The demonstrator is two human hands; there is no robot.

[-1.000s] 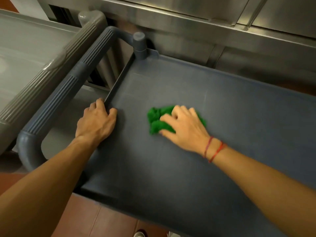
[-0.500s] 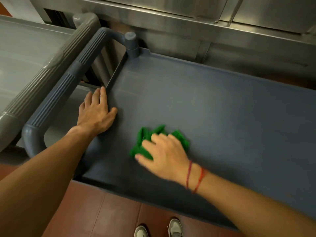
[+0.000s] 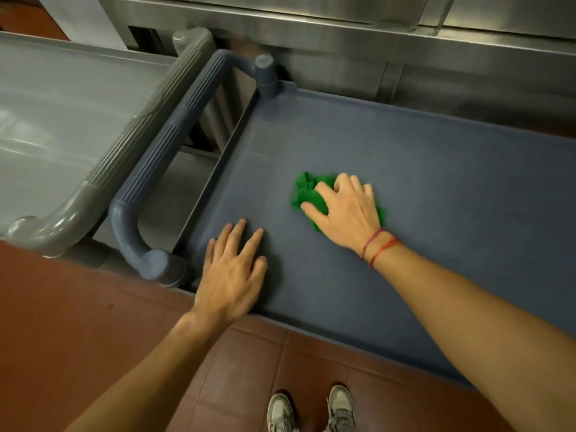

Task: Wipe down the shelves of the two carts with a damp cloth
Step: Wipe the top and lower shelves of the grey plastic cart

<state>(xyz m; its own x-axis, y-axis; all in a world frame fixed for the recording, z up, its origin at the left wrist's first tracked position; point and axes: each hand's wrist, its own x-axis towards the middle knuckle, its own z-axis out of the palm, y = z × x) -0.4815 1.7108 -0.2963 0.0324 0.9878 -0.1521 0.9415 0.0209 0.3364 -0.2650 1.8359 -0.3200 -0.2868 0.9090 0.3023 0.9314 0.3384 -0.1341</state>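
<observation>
Red-brown tile floor (image 3: 78,322) in front of blue cart shelf (image 3: 452,182), steel cabinets (image 3: 343,32) behind it. Grey cart (image 3: 56,113) just left of shelf, beside blue handle (image 3: 174,135). Left hand (image 3: 232,275) lies flat on shelf's near left corner, fingers straight, holding nothing. Green cloth (image 3: 307,194) bunched on shelf toward left end. Right hand (image 3: 347,213) presses it down, fingers curled over cloth.

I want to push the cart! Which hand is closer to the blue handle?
Left. The left hand rests flat beside the handle; the right hand holds the cloth farther right.
</observation>
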